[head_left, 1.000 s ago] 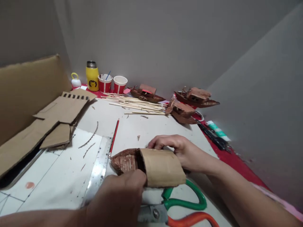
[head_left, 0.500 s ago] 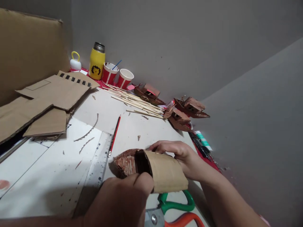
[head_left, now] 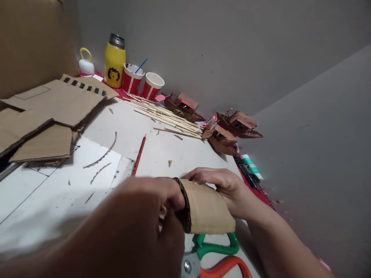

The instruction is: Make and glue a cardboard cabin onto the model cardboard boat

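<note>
1. Left hand (head_left: 156, 216): curled, mostly closed, fingertips at the cover's left-hand opening. Can't tell if it pinches the rim or something inside.
2. Scissors (head_left: 216, 249): just right of left hand, below right; handles face right, probably parked for quick reuse.
3. Curved cardboard cover (head_left: 211, 210): between the hands, touching both. Inside is dark, contents unreadable.
4. Right hand (head_left: 224, 187): partly closed, bent fingers wrapped over the cover's far side, holding it. Likely steadies it against the left hand's work.
5. Pencil (head_left: 139, 154): on table beyond left hand, near the fingers.
6. Thin sticks (head_left: 166, 116): well beyond both hands, bundled roughly parallel, presumably to keep stock tidy.
7. Left cup (head_left: 132, 80): far past left hand; blue stick leaning in it, dark stains inside.
8. Right cup (head_left: 153, 85): beside it, contents not visible.
9. Yellow bottle (head_left: 115, 63): left of cups, contents hidden.
</note>
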{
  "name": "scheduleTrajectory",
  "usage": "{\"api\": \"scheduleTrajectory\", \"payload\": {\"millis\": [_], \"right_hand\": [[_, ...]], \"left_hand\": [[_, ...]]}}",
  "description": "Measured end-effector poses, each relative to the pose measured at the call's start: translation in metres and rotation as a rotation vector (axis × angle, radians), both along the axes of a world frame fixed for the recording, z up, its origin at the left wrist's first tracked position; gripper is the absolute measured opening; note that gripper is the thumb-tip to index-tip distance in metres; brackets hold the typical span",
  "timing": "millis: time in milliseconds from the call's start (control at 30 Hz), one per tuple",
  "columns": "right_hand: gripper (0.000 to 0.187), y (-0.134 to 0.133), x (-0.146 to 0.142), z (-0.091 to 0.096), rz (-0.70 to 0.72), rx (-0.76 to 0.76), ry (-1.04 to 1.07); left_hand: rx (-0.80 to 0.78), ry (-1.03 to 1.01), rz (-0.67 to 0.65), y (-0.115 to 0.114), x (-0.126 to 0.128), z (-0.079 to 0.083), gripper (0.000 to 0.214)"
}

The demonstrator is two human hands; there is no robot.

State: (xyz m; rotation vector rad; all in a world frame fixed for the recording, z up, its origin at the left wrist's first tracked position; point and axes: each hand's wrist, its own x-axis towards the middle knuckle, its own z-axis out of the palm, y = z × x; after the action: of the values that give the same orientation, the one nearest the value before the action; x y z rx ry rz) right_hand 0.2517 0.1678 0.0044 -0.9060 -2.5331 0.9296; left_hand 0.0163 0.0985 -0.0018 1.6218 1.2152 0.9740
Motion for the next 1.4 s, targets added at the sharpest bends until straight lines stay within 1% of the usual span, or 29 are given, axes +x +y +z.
{"api": "scheduleTrajectory", "payload": {"millis": [67, 100, 133, 233, 300, 367, 433, 533, 633, 733, 867, 967, 1033, 1100, 1200, 1300, 1367, 1400], "right_hand": [[0.015, 0.000, 0.000, 0.001, 0.000, -0.002, 0.000], [0.016, 0.000, 0.000, 0.001, 0.000, -0.005, -0.001], [0.017, 0.000, -0.001, 0.002, 0.002, -0.005, 0.000], [0.019, -0.001, -0.002, 0.003, 0.008, 0.002, -0.008], [0.020, -0.001, -0.002, 0.003, 0.010, 0.009, -0.016], [0.021, -0.001, -0.001, 0.003, 0.018, 0.021, -0.013], [0.022, -0.001, -0.001, 0.002, 0.031, 0.033, -0.001], [0.021, -0.001, 0.001, 0.002, 0.032, 0.016, -0.003], [0.020, 0.000, 0.002, 0.001, 0.025, -0.013, -0.008], [0.018, -0.001, 0.003, 0.001, 0.019, -0.013, -0.004], [0.011, -0.002, 0.002, 0.000, 0.000, 0.006, -0.031], [0.004, -0.003, 0.002, 0.001, -0.072, 0.016, -0.043], [0.015, -0.003, 0.001, 0.002, -0.120, 0.017, -0.044], [0.022, -0.002, 0.000, 0.003, -0.098, -0.007, -0.076], [0.018, -0.001, -0.001, 0.005, -0.011, -0.030, -0.140], [0.020, 0.000, -0.003, 0.007, 0.003, -0.028, -0.146], [0.020, 0.001, -0.003, 0.008, -0.003, -0.034, -0.148], [0.020, 0.001, -0.002, 0.008, -0.006, -0.037, -0.151]], "left_hand": [[0.091, 0.106, 0.126, 0.015, -0.008, 0.009, 0.017], [0.130, 0.166, 0.213, 0.023, -0.011, 0.012, 0.015], [0.126, 0.228, 0.197, 0.030, -0.014, 0.014, 0.015], [-0.025, 0.363, 0.038, 0.047, -0.012, 0.015, 0.026], [-0.103, 0.452, -0.083, 0.054, -0.005, 0.015, 0.023], [-0.115, 0.530, -0.178, 0.058, 0.004, 0.016, 0.015], [-0.102, 0.566, -0.227, 0.060, 0.011, 0.018, 0.017], [-0.061, 0.545, -0.265, 0.062, 0.015, 0.018, 0.023], [-0.023, 0.496, -0.311, 0.062, 0.014, 0.016, 0.016], [-0.049, 0.477, -0.372, 0.063, 0.012, 0.015, 0.012], [-0.057, 0.435, -0.460, 0.066, 0.011, 0.013, 0.013], [-0.065, 0.393, -0.458, 0.066, 0.010, 0.010, 0.015], [-0.050, 0.356, -0.451, 0.064, 0.009, 0.007, 0.014], [0.033, 0.319, -0.461, 0.062, 0.007, 0.005, 0.014], [0.176, 0.366, -0.467, 0.060, 0.006, 0.004, 0.018], [0.213, 0.449, -0.447, 0.061, 0.005, 0.010, 0.020], [0.191, 0.473, -0.409, 0.060, 0.002, 0.020, 0.021], [0.190, 0.479, -0.368, 0.058, 0.000, 0.027, 0.023]]}}
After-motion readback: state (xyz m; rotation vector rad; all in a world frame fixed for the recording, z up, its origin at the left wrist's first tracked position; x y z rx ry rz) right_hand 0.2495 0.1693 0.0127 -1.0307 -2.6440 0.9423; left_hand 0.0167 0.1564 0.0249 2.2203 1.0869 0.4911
